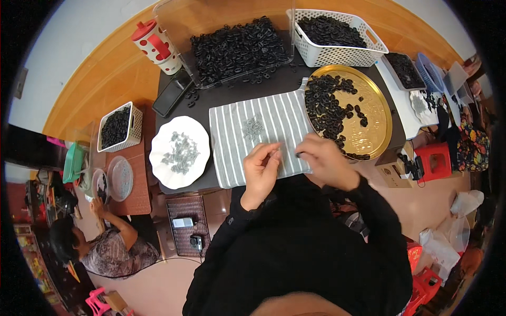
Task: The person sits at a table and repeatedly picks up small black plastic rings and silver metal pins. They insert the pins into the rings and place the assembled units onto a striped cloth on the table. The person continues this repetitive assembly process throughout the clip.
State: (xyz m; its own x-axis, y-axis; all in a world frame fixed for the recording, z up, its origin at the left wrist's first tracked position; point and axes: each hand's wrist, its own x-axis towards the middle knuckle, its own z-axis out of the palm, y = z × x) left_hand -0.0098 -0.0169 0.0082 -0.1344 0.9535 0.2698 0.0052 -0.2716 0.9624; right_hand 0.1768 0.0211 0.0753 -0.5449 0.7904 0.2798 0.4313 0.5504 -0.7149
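Fingers of my left hand [260,173] meet, on what I can't tell remotely, while my right hand [330,161] pinches a small black piece [299,155] over grey, white-striped cloth [232,142], likely laid against scattering.

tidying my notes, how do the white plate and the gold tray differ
The white plate has a wavy rim; the gold tray has a smooth round one. The plate holds pale pieces; the tray holds black pieces. The plate sits left of the striped cloth, the tray at its right. Both hold many small pieces.
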